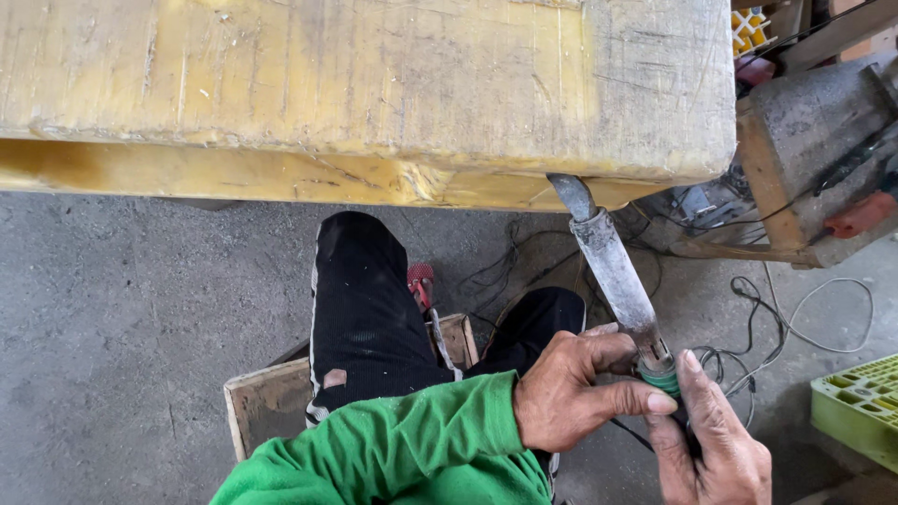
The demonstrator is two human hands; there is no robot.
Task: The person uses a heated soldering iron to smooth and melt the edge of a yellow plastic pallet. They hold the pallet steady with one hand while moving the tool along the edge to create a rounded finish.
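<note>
Holding: both hands are wrapped around one long gray metal tool (pixel 613 266).
Left hand (pixel 571 388): its grip is closed on the tool's lower end, thumb pointing to 3 o'clock, just under the green band (pixel 666 382).
Right hand (pixel 716 440): its grip is closed on the very bottom of the tool, fingers pointing up to 12 o'clock. It touches the left thumb.
Tool: it runs from the hands up toward 11 o'clock. It is tilted, not straight up.
Tool tip (pixel 572 194): dark and curved, it sits at the bottom edge of the big yellow wood block (pixel 374 93), near the block's right corner. I cannot tell if it bites into the wood.
Wood block: fills the top of the view, with scratches and gray dirt on it.
Sleeve (pixel 412 449): bright green, on the left arm, at 7 o'clock from the hands.
Legs (pixel 365 318): in black pants, at 9 o'clock from the hands, over a small wooden seat (pixel 267 402).
Wires (pixel 748 318): thin ones lie on the gray floor (pixel 122 327) at 2 o'clock from the hands.
Crate (pixel 861 402): light green, at 3 o'clock, at the edge of the view.
</note>
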